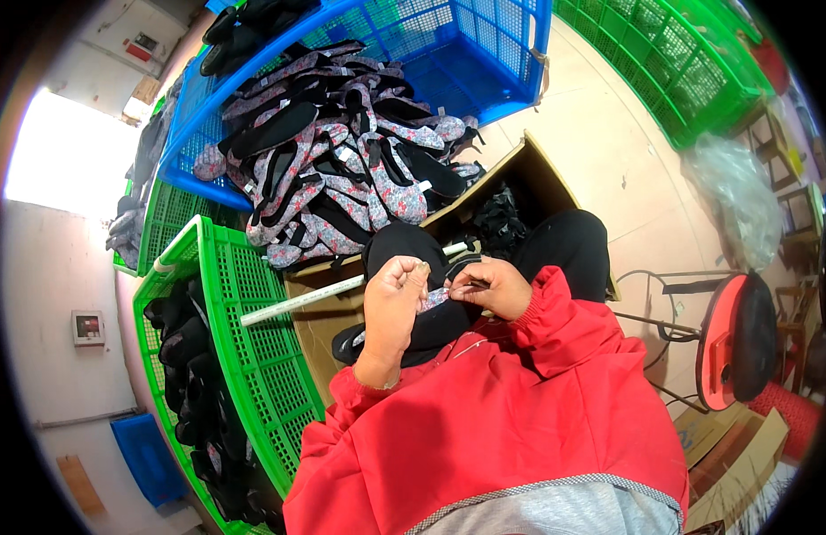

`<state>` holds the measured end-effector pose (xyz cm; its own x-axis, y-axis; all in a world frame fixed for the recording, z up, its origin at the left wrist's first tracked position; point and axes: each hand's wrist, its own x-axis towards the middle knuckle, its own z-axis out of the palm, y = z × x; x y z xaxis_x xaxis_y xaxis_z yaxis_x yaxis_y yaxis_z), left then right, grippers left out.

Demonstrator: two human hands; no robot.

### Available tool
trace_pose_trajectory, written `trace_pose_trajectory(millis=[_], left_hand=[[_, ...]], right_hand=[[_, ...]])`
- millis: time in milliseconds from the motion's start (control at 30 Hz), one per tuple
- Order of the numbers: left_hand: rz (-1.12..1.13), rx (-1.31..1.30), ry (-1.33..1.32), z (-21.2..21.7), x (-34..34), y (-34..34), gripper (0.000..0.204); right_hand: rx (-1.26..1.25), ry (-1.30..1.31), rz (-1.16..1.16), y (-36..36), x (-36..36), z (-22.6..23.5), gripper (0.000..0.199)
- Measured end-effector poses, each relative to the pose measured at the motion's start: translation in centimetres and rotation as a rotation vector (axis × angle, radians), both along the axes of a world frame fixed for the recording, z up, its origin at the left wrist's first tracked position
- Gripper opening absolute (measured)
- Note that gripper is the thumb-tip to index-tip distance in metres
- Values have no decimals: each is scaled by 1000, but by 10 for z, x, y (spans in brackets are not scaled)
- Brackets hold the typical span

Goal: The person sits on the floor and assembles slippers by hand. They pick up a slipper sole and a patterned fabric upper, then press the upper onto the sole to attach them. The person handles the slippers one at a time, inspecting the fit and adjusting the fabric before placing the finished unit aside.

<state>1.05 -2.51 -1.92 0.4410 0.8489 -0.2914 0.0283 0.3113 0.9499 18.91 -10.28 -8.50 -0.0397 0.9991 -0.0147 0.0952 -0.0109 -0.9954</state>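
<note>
Red smock [538, 401], floral shoe [436, 300] between left fingers [414, 278] and right fingers [472, 287]

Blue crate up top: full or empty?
Partly full: floral shoes heap the left of the blue crate; its bare bottom shows at right.

The right hand [491, 287] pinches a shoe [435, 299] over the lap — the left hand [397, 292] curled just beside it. Ahead, a patterned heap [346, 183] fills part of a blue crate [500, 76] — a green crate [268, 379] stands left.
</note>
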Motion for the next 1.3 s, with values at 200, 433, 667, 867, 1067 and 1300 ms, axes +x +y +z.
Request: trace_pose_trajectory(millis=[200,433,667,867,1067,1300], left_hand=[[103,-33,-160,-11,-2,7,12],[-106,144,147,-23,-2,8,15],[-515,549,543,-4,0,-5,17],[-560,604,604,-7,3,-5,14],[-457,629,572,-7,2,-6,11],[-415,620,561,-12,2,-5,10]], right_hand=[[-102,418,-71,1,-7,-19,6],[-242,679,-176,-2,-8,-33,13],[-372,740,-94,-11,-7,-28,16],[-388,705,-97,-16,-6,-20,16],[-375,547,-19,-19,22,-22,33],[-278,163,224,-29,49,-16,35]])
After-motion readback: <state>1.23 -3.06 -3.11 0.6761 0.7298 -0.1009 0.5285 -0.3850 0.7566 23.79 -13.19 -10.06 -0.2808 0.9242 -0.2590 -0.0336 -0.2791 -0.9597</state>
